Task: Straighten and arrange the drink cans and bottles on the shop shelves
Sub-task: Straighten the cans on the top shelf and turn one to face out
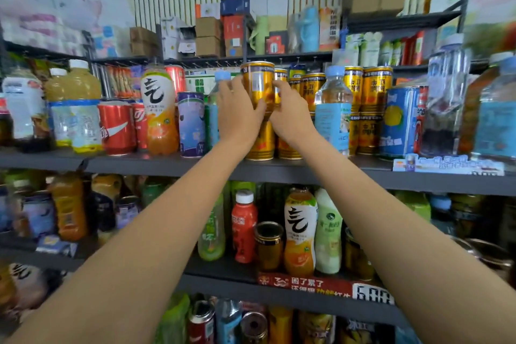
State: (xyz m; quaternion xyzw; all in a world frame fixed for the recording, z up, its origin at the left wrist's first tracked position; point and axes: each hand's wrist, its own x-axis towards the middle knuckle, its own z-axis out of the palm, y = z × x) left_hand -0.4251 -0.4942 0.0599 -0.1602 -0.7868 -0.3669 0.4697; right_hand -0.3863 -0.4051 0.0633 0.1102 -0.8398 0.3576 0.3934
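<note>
Head view: we stand before the shop shelves (156, 165), both arms stretched to the middle one.
Shelves: the gold stacks on the right look orderly to us; the mixed bottles and cans on the left and on the lower shelf (223, 268) seem not yet sorted.
Hands: our left hand (237, 112) and right hand (290, 113) hold the gold can (258, 84) between them, fingers curled on its two sides.
Gold can: it is on top of another gold can (261, 145), at the front of the shelf.
Progress: we judge the work as partly done, with much left.
</note>
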